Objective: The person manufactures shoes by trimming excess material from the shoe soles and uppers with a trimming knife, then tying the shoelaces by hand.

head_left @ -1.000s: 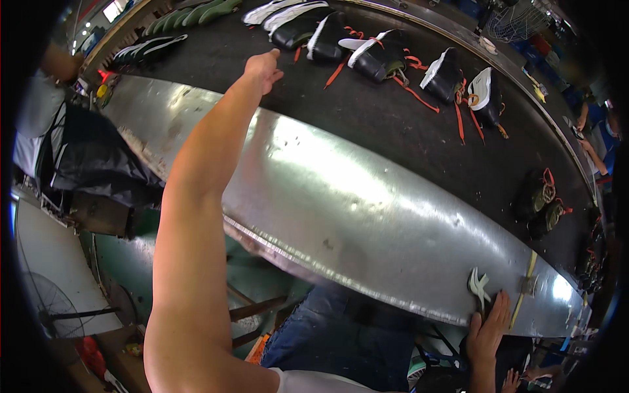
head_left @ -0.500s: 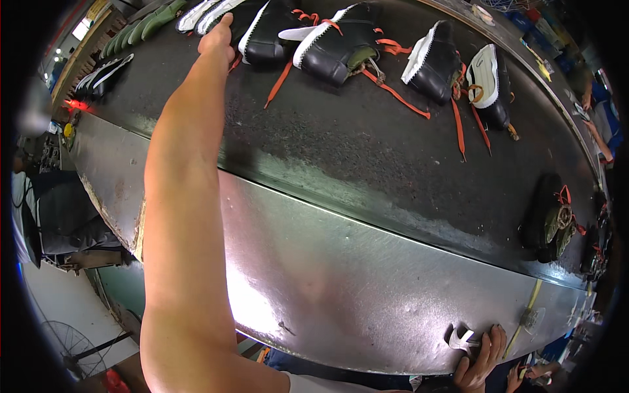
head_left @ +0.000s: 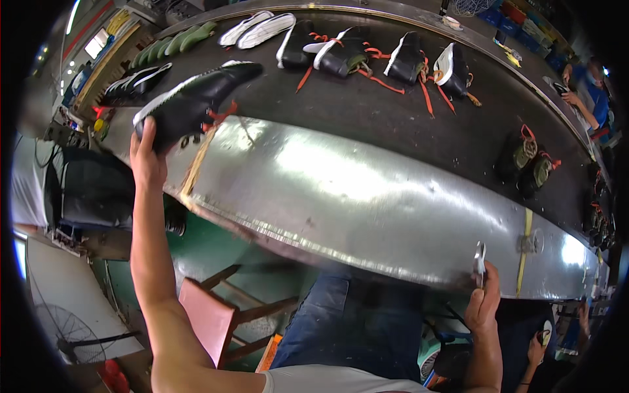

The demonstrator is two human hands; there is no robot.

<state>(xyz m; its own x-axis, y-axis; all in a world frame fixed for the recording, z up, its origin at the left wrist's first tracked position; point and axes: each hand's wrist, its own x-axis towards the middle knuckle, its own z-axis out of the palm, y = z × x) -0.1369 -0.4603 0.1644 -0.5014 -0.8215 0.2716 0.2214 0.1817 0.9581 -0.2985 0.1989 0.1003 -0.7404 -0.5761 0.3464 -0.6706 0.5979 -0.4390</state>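
My left hand [head_left: 149, 154] grips a black shoe [head_left: 177, 108] by one end, above the bench's left part. A white stitched sole edge runs along its upper side, and orange lace hangs from it. Its far end points away to the right. Over the bench's near edge at the right, my right hand [head_left: 483, 301] closes round a small metal tool with curved jaws [head_left: 481, 259], which looks like pincers. The tool's lower part is hidden in the fingers. A row of black shoes [head_left: 341, 56] with white soles and orange laces lies along the far side.
The bench has a dark belt-like surface [head_left: 282, 98] and a shiny metal near strip [head_left: 314, 196]. Green shoe-shaped pieces [head_left: 187, 40] lie far left; dark shoes [head_left: 527, 160] stand at right. A pink stool [head_left: 206, 318] stands below. Another person [head_left: 583, 98] works far right.
My left hand has come back from the far row to the near left, now with a black shoe. My right hand has lifted the metal tool from the bench surface. The view has shifted.
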